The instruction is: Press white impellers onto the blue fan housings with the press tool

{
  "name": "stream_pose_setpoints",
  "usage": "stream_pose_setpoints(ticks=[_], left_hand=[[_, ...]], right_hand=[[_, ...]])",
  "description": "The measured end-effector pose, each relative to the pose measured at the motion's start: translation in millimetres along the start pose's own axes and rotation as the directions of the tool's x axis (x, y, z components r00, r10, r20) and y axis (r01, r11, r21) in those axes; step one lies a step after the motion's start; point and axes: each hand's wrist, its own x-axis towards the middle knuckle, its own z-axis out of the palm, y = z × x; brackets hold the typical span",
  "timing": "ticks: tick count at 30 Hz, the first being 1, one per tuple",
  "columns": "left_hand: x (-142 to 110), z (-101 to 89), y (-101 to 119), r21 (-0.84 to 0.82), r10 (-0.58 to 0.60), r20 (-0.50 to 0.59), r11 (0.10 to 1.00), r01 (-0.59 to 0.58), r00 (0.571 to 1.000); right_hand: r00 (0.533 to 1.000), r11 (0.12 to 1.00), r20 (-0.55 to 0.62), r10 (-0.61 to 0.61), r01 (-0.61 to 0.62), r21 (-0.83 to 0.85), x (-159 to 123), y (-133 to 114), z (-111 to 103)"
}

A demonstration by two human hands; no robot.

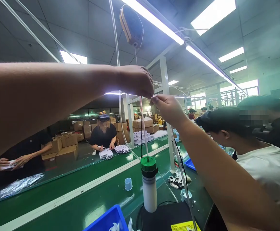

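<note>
Both my hands are raised in front of me, fingertips meeting around a thin cord (pixel 142 112) that hangs from an overhead balancer (pixel 131 25). My left hand (pixel 136 80) pinches the cord from above with its fingers closed. My right hand (pixel 167 107) pinches at the same spot from the right. The cord runs down to a hanging tool with a green cap and white body (pixel 149 186) above the green conveyor (pixel 101 195). Clear air tubing (pixel 118 51) loops beside the cord.
A blue bin (pixel 106 221) and a black unit with a yellow label (pixel 166 218) sit at the near edge. A small blue cup (pixel 128 183) stands on the belt. A person in a white shirt (pixel 262 166) leans close on my right. Other workers handle white packs across the belt.
</note>
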Motion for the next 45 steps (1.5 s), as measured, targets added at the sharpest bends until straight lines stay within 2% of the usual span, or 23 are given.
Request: stream_pose_setpoints(ticks=[2,3,6,11,16,20,25,28,31,36,45], left_hand=[[-2,-5.6,-3,0.033,0.105,0.112,0.993,-0.109,0.988],[-4,-7.5,-5,0.051,0.133,0.135,0.989,-0.141,0.982],[-14,-8.2,-14,0.102,0.136,0.116,0.984,-0.148,0.984],[-23,-2.0,-27,0.142,0.091,0.093,0.984,-0.103,0.992],[-18,1.5,-33,0.136,-0.045,0.134,0.990,0.026,0.990],[-18,3.7,-32,0.161,-0.109,0.151,0.983,0.085,0.983],[-23,7.9,-37,0.008,-0.131,0.101,0.991,0.130,0.986],[-30,8.6,-39,-0.013,-0.151,0.069,0.988,0.152,0.986],[-45,3.7,-35,-0.008,-0.146,0.037,0.989,0.147,0.989],[-80,-9.8,-17,0.057,-0.191,-0.085,0.979,0.196,0.978],[-154,-18.8,14,0.049,-0.341,-0.076,0.937,0.345,0.937]], right_hand=[[1.000,1.000,0.004,-0.002,0.002,-0.005,0,-3,-1],[1.000,1.000,0.009,0.000,0.000,-0.008,0,-4,-1],[1.000,1.000,0.023,0.009,-0.008,-0.020,1,-5,0],[1.000,0.999,0.020,0.001,0.000,-0.048,1,-3,0],[1.000,0.997,-0.004,-0.014,0.013,-0.072,0,-2,-1],[1.000,0.998,-0.012,0.019,-0.020,-0.059,0,-1,1],[0.995,0.993,0.020,0.103,-0.104,0.058,3,6,5],[0.985,0.972,0.066,0.161,-0.170,0.162,6,15,9],[0.969,0.938,0.091,0.228,-0.244,0.248,5,25,13],[0.943,0.887,0.084,0.321,-0.331,0.322,3,35,19],[0.948,0.895,0.036,0.315,-0.310,0.321,9,29,25]])
